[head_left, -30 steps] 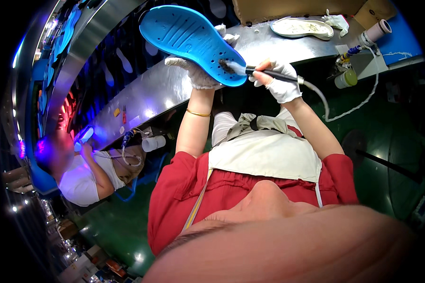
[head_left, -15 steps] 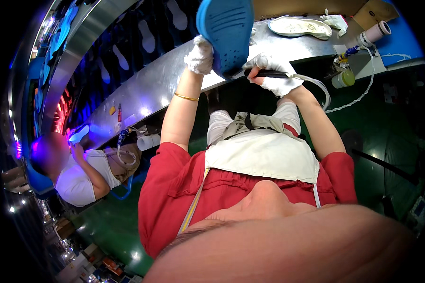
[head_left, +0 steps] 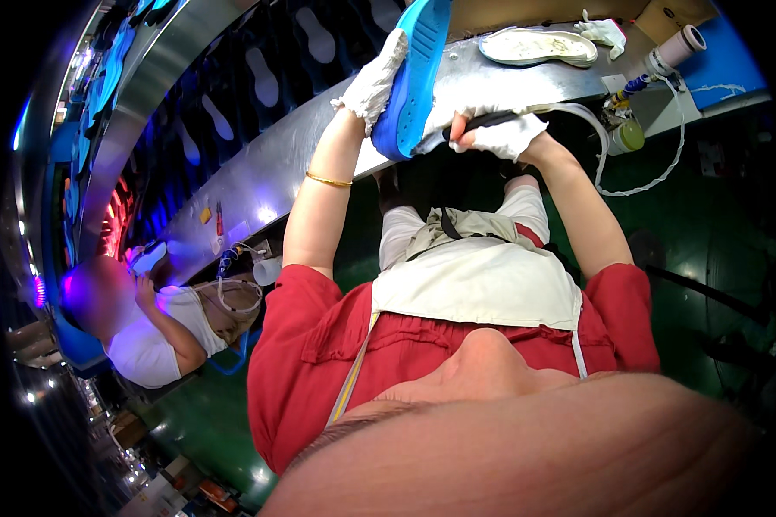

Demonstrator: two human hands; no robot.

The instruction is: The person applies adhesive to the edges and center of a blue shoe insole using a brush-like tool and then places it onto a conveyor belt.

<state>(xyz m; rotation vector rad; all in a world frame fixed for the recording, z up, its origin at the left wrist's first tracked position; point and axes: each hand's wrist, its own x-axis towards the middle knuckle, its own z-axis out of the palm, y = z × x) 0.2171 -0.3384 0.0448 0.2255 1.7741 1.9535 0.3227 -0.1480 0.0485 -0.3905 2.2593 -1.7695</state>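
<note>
My left hand (head_left: 375, 82), in a white glove, is closed around the side of a bright blue shoe sole (head_left: 422, 82), held up on its end and tilted above the bench edge. Small holes dot the sole's face, and its darker blue sidewall shows beside my fingers. In my right hand (head_left: 513, 138), gloved with bare fingertips, is a black-handled tool (head_left: 488, 120) trailing a white tube (head_left: 569, 109). Its tip lies by the sole's lower end; whether they touch, I cannot tell.
A white sole (head_left: 535, 59) and a white glove (head_left: 603, 33) lie on the metal bench (head_left: 293, 142). Right of them stand a pink roll (head_left: 683, 47) and a yellow-green pot (head_left: 628, 136). Dark racks with pale soles (head_left: 262, 76) run behind; a seated co-worker (head_left: 151, 336) is at left.
The blue sole has turned from showing its face to a more edge-on tilt, exposing its sidewall. My left hand has shifted up along it, and my right hand has moved slightly up with the tool.
</note>
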